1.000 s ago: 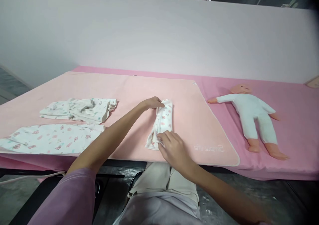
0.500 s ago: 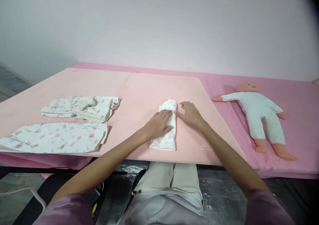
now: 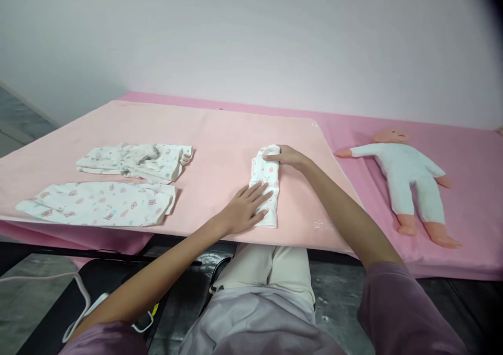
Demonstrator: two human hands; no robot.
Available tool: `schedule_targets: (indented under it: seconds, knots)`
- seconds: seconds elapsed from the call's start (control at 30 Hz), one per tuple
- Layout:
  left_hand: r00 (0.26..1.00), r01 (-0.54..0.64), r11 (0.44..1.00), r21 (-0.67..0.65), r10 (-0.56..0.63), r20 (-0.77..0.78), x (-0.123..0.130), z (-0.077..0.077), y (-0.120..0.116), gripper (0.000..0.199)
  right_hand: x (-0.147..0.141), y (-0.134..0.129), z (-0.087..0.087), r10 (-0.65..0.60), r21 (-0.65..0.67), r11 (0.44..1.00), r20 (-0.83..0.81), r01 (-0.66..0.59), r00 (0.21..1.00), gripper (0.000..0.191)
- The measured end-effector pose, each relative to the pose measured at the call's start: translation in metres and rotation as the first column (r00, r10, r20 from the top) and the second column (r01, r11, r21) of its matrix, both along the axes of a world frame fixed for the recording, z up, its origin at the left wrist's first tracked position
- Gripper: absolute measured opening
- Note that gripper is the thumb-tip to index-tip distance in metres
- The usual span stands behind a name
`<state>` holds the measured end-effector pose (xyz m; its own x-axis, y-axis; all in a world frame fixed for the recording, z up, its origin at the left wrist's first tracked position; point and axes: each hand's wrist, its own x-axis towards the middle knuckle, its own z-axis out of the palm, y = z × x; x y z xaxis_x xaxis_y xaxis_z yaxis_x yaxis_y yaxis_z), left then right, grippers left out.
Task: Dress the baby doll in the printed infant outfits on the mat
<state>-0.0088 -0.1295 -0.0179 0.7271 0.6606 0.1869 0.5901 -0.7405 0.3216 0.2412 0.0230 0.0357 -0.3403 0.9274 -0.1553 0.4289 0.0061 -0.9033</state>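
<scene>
Now the right hand (image 3: 290, 157) joins the left hand (image 3: 240, 211) on the folded garment (image 3: 269, 174)

The right, at its side a moment ago, lays its thumb over the far end; I can't tell whether it grips. The left lies spread on the near half. Between them, on the peach mat (image 3: 220, 145), the garment seems better steadied.

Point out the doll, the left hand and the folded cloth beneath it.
Doll (image 3: 403, 165): head view, white torso.
Left hand (image 3: 241, 209): head view, back of the hand.
Folded cloth (image 3: 267, 172): head view, patterned top between both hands.
</scene>
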Motion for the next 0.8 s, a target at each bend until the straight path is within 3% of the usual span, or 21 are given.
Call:
schedule_targets:
  seconds: [0.07,0.17,0.27,0.33,0.4,0.5,0.57,0.63,0.7,0.77,0.8]
  knots:
    - [0.992,-0.036,0.997,-0.073,0.045,0.119,-0.004,0.002,0.007,0.047,-0.001,-0.02,0.009,-0.052,0.139,0.989,-0.023,0.055,0.998,0.055]
    - [0.903,-0.249,0.955,-0.164,0.29,0.318,-0.011,0.003,0.024,0.029,-0.006,-0.065,0.024,-0.06,0.332,0.941,-0.034,0.068,0.998,0.049]
    - [0.833,-0.361,0.903,-0.233,0.424,0.356,-0.015,0.004,0.044,0.047,-0.016,-0.116,0.028,0.037,0.459,0.888,-0.031,-0.019,0.999,0.039]
    - [0.884,-0.28,0.924,-0.262,0.355,0.305,-0.017,0.005,0.056,0.052,-0.022,-0.146,0.018,0.095,0.523,0.846,0.045,-0.105,0.994,0.032]
    - [0.941,-0.184,0.946,-0.267,0.248,0.23,-0.018,0.008,0.065,0.039,-0.025,-0.172,0.001,0.163,0.574,0.785,0.172,-0.233,0.972,0.029]
    - [0.981,-0.08,0.949,-0.306,0.129,0.143,-0.023,0.017,0.07,0.03,-0.023,-0.199,-0.023,0.302,0.577,0.698,0.301,-0.425,0.905,0.041]
    - [0.986,-0.035,0.914,-0.405,0.098,0.136,-0.027,0.026,0.068,0.036,-0.018,-0.208,-0.031,0.356,0.539,0.71,0.279,-0.452,0.892,0.052]
    - [0.981,-0.075,0.867,-0.493,0.153,0.12,-0.027,0.034,0.063,0.041,-0.013,-0.211,-0.034,0.275,0.526,0.774,0.224,-0.353,0.935,0.05]
    - [0.964,-0.198,0.832,-0.518,0.26,0.048,-0.022,0.04,0.054,0.047,-0.009,-0.208,-0.038,0.061,0.563,0.809,0.209,-0.172,0.976,0.049]
    - [0.939,-0.302,0.798,-0.521,0.343,-0.018,-0.012,0.043,0.044,0.052,-0.007,-0.202,-0.045,-0.135,0.599,0.8,0.242,-0.038,0.961,0.065]
    - [0.931,-0.312,0.777,-0.547,0.365,-0.013,-0.007,0.044,0.038,0.056,-0.006,-0.199,-0.049,-0.176,0.589,0.808,0.263,-0.013,0.949,0.077]
